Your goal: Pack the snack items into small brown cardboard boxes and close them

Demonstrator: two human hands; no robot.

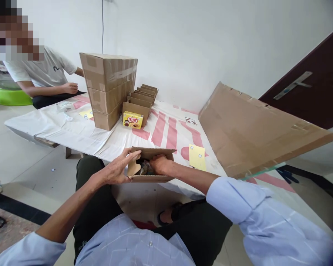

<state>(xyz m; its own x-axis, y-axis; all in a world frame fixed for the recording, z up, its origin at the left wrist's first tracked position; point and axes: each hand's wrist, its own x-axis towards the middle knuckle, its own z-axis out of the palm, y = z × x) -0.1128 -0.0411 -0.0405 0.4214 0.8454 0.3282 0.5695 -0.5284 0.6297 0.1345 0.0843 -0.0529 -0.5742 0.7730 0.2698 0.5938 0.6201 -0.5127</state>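
Observation:
At the table's near edge, a small open cardboard box [152, 178] sits in front of me. My left hand [119, 168] grips its left end, thumb low and fingers over the top, beside a raised inner flap [133, 167]. Reaching in from the right, my right hand [161, 164] is inside the box, its fingertips hidden. Crinkled items, perhaps wrapped packets [146, 168], show next to it; I cannot make out what they are.
Stacked taped cartons [108, 87] stand left of a row of open boxes [141, 99] and a yellow printed packet [133, 120]. A yellow sheet [197, 157] lies right, near a large leaning cardboard sheet [255, 129]. Another person [52, 74] sits at far left.

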